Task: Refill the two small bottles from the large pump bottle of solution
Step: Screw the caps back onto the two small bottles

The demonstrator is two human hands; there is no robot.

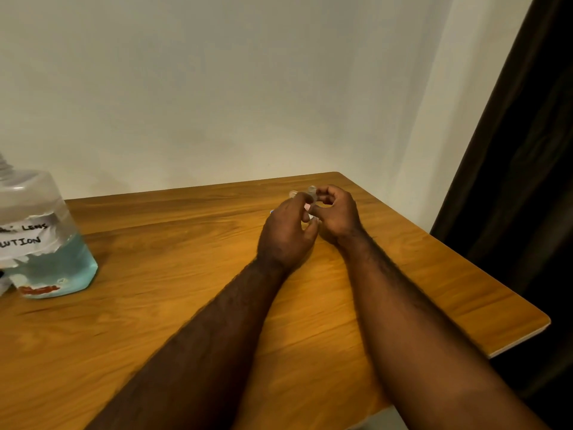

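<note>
The small bottle (311, 190) is up off the table (186, 274) at its far middle, betw. both hands, bare threaded neck showing at the top, so no cap on it. Right hand (336, 215) has fingers curled round it, thumb side toward me. Left hand (286, 234) is curled in against the same spot w/ fingertips touching the bottle or sthg on it; the back of the hand blocks my view, so I can't tell what it actually holds, if anything. Just behind the left knuckles is a second clear piece (293, 193), prob. the other small bottle, but too blurred to be sure. Far left, well apart from the hands, stands the big bottle (40, 237), upright, blue liquid filling roughly the lower part, torn white label (28, 234) w/ handwriting. Its neck looks bare at the frame edge and I see no pump head, tho the top is cut off. Dark curtain (511, 181) hangs at the right past the table edge. My read: this is the opening/prep step on the small bottles and no filling has begun. Next move needs the open bottle brought over to the big one, or the big one brought in, and kept upright w/ its narrow mouth lined up. The risk I'd flag is spilling at that small opening.
</note>
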